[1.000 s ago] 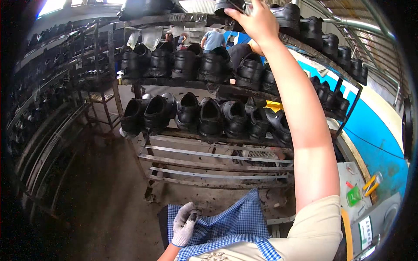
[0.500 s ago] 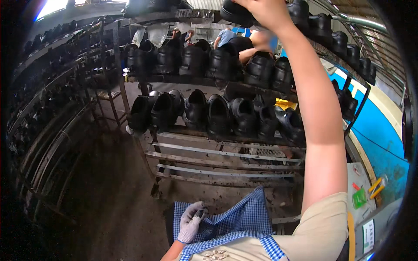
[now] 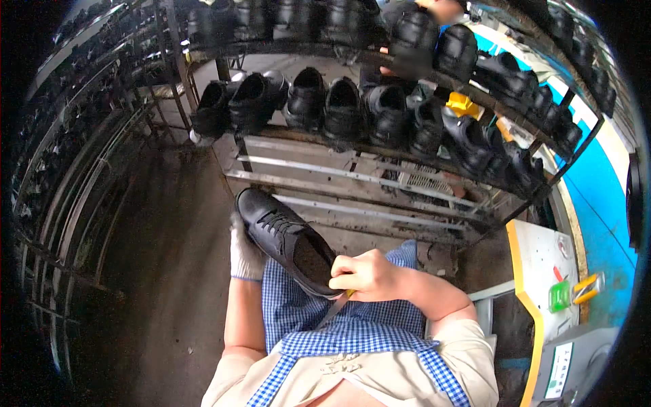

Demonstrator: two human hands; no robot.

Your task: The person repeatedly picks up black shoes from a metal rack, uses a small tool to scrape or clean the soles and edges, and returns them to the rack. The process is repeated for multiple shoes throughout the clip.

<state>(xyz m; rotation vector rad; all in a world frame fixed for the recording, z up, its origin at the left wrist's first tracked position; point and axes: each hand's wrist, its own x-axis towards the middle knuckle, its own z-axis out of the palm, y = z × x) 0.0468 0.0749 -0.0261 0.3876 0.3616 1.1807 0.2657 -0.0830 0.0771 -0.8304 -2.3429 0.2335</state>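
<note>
Shoe [image 3: 288, 237] held | floor [image 3: 163, 271] dark | metal rack [image 3: 298, 165] shoe-lined | blue wall [image 3: 590, 197] right

The shoe [image 3: 281, 237] looks smooth and leathery with a soft sheen, its laces [image 3: 279, 220] matt cord; the glove [image 3: 245, 254] is matt knitted cloth, the apron [image 3: 352, 336] woven cloth, the blade [image 3: 333, 311] smooth metal. The rack bars [image 3: 305, 167] look like dull, scuffed metal, the floor [image 3: 169, 285] rough and matt, the wall [image 3: 591, 203] smoothly painted
</note>
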